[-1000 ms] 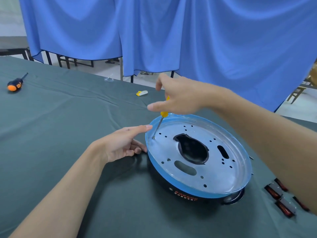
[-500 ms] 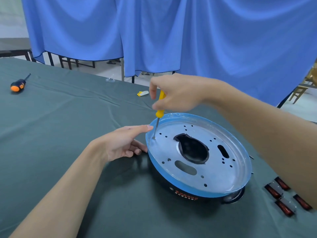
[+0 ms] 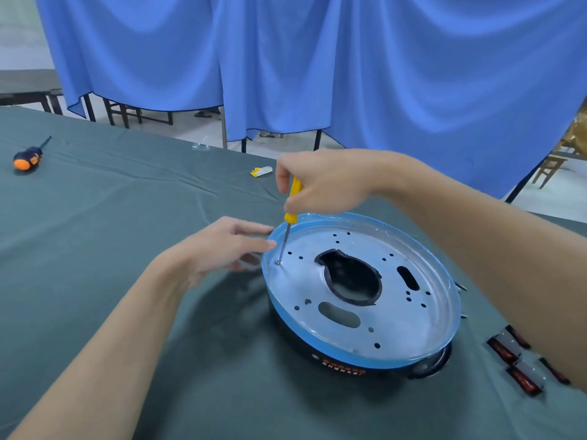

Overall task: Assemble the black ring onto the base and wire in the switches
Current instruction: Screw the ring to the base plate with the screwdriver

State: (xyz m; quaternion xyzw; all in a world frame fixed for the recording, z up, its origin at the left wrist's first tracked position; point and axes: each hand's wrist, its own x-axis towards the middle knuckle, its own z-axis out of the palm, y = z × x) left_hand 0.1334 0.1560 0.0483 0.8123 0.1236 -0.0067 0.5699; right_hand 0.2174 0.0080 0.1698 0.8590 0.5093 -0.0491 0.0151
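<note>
Gripping driver (image 3: 293, 198) w/ R hand (image 3: 320, 182): thumb + fingers curled tight round yellow handle, shaft near upright w/ slight tilt, tip down on screw (image 3: 278, 262) at left edge of base (image 3: 381, 328). Steadying w/ L hand (image 3: 222, 249): fingers straight-ish, relaxed, grasping nothing, fingertips (image 3: 270, 244) at base's blue rim, touching or just beside, can't tell which.

Base = silver plate w/ blue-edged rim, big dark cutout in the middle, slots + small holes round it. Sitting right of centre on cloth (image 3: 95, 249), on top of ring (image 3: 317, 354); ring showing only as black band under near rim, orange lettering on it.

Switches (image 3: 521, 366) lying on cloth at far right, apart from base, partly hidden by R forearm; red faces, dark bodies.

Also on cloth: 2nd driver (image 3: 27, 157), orange/black, far left, well apart; small yellow-white scrap (image 3: 261, 171) just beyond R hand. Blue curtain (image 3: 349, 74) behind table.
</note>
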